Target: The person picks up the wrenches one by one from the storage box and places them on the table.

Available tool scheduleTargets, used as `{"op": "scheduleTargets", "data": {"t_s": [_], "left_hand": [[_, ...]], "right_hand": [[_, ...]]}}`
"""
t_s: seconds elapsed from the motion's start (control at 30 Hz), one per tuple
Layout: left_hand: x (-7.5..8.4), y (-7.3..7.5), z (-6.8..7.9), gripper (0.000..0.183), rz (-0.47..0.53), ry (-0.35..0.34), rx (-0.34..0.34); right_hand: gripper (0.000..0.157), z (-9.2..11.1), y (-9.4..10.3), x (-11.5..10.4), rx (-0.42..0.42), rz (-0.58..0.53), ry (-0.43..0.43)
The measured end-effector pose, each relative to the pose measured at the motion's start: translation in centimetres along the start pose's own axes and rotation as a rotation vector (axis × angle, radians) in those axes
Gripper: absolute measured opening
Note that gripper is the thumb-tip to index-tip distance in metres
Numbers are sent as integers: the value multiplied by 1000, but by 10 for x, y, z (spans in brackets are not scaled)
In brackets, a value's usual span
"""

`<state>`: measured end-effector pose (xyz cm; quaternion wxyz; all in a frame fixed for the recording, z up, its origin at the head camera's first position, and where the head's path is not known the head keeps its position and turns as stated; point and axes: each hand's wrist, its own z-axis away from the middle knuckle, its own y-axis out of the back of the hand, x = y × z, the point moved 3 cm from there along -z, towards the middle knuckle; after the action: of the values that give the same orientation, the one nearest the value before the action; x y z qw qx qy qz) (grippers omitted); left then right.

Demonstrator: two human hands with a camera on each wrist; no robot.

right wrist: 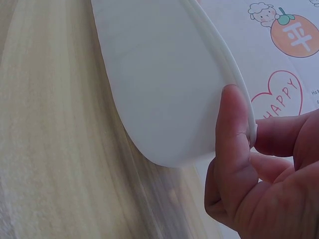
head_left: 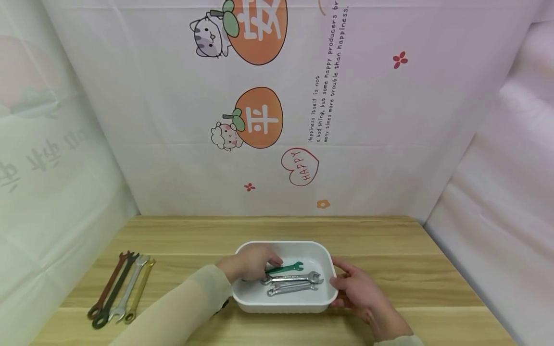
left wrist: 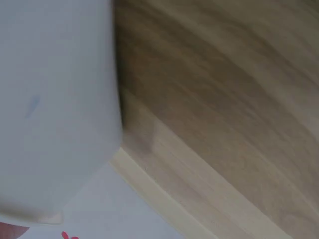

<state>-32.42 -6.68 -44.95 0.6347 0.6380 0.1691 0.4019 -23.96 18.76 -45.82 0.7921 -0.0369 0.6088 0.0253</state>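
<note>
A white plastic bin (head_left: 283,306) stands on the wooden table with several wrenches inside. My left hand (head_left: 251,262) reaches over its left side, fingers down around the left end of a green wrench (head_left: 291,268), whose open jaw end shows to the right. Below that lie silver wrenches (head_left: 296,277), side by side on the bin floor. With my right hand (head_left: 357,290) I pinch the bin's right rim, thumb and fingers on opposite sides of the wall in the right wrist view. The left wrist view mostly holds the bin's outer wall (left wrist: 55,99).
On the table's left lie a red-brown wrench (head_left: 109,286), a black wrench (head_left: 116,290), a silver wrench (head_left: 131,286) and a gold wrench (head_left: 140,290), in a slanted row. A printed white cloth (head_left: 359,178) hangs behind the table (head_left: 415,269), with plain cloth at both sides.
</note>
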Motion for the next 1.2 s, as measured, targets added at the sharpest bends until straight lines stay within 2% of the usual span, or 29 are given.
{"op": "scheduleTargets", "data": {"t_s": [0.2,0.43,0.57,0.83,1.03,1.2], "left_hand": [[7,-1,5,52,-7,-5,0],[13,0,7,58,-71,-39,-17],[10,-1,7,61,-32,-26,9],[2,-3,0,52,63,65,81],[2,3,1,47,134,87,73],[4,5,1,44,135,59,45]], "right_hand": [[61,1,-1,-1,4,6,2],[61,1,-1,-1,5,11,5],[61,1,-1,-1,4,12,4],[61,2,-1,-1,18,13,7],[61,2,-1,-1,22,10,4],[61,1,-1,-1,16,12,13]]}}
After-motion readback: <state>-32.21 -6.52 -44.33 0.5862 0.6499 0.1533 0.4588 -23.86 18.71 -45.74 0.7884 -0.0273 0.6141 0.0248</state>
